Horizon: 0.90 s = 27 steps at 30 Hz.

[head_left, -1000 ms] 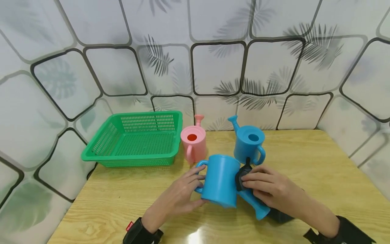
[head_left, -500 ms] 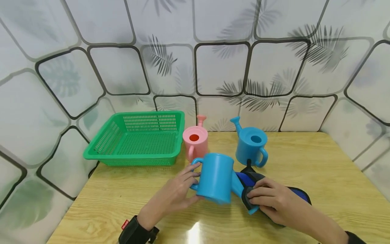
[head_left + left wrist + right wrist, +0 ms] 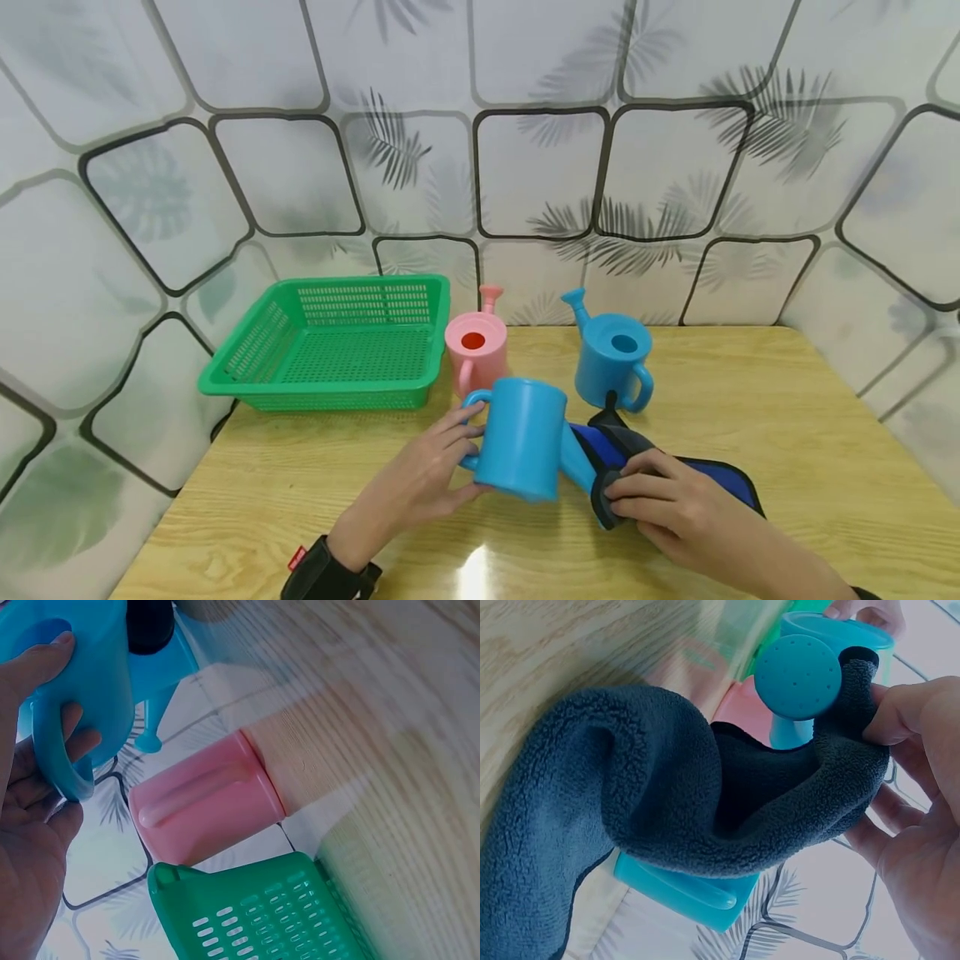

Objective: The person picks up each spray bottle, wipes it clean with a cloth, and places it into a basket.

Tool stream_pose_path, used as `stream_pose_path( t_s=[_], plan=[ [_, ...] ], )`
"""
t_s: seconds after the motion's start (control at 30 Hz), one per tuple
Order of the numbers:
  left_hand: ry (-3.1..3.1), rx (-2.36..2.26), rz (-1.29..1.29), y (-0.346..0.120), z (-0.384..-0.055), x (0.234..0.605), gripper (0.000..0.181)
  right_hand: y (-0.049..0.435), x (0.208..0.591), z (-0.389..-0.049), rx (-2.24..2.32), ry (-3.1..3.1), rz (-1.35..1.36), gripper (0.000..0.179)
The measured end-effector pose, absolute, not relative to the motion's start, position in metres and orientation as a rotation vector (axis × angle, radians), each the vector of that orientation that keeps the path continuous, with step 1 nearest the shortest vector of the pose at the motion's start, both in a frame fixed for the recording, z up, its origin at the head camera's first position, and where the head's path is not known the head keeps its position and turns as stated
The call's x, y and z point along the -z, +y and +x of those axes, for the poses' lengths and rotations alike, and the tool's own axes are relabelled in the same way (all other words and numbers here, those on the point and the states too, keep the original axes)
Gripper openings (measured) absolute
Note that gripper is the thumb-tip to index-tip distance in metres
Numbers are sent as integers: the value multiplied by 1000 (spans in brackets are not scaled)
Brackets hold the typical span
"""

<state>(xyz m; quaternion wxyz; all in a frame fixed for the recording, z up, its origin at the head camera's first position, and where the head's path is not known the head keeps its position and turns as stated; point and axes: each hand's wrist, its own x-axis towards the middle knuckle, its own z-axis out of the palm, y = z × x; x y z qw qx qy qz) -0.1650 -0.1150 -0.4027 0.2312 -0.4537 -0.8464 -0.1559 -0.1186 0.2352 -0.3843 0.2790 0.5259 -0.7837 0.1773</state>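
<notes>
My left hand (image 3: pixel 420 479) grips the handle of a light blue watering can (image 3: pixel 522 437), which is tilted with its spout pointing down to the right. In the left wrist view, the thumb (image 3: pixel 46 660) lies at the can's rim and fingers pass through the handle. My right hand (image 3: pixel 675 508) pinches a cloth (image 3: pixel 660 780), dark grey and fluffy on one side, blue with black edging on the other. The cloth lies against the spout near its end, covering part of it in the head view. The perforated spout head (image 3: pixel 797 677) shows beside the cloth in the right wrist view.
Behind the held can stand a pink watering can (image 3: pixel 480 350) and a second blue watering can (image 3: pixel 611 358), both upright. A green plastic basket (image 3: pixel 322 387) sits at the back left of the wooden table (image 3: pixel 787 400). A patterned curtain-like backdrop (image 3: pixel 540 167) rises behind.
My right hand and the cloth have shifted from beside the can's body down to the spout's end, and the cloth's blue side has come into view. The held can has moved slightly left.
</notes>
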Motion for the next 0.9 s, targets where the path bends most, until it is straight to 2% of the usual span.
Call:
stream_pose_path(
  t_s=[0.27, 0.5, 0.73, 0.9],
  plan=[
    [-2294, 382, -1278, -113, -163, 404, 36, 232, 389, -120, -485, -2092, 1448, 37],
    [-2241, 376, -1345, -106, -161, 405, 37, 229, 388, -117, -349, -2159, 1362, 47],
    [-2258, 350, -1397, -101, -155, 406, 36, 233, 390, -117, -380, -2171, 1303, 45],
    [-2261, 310, -1383, -103, -152, 405, 36, 241, 393, -121, -379, -2199, 1203, 50]
  ],
)
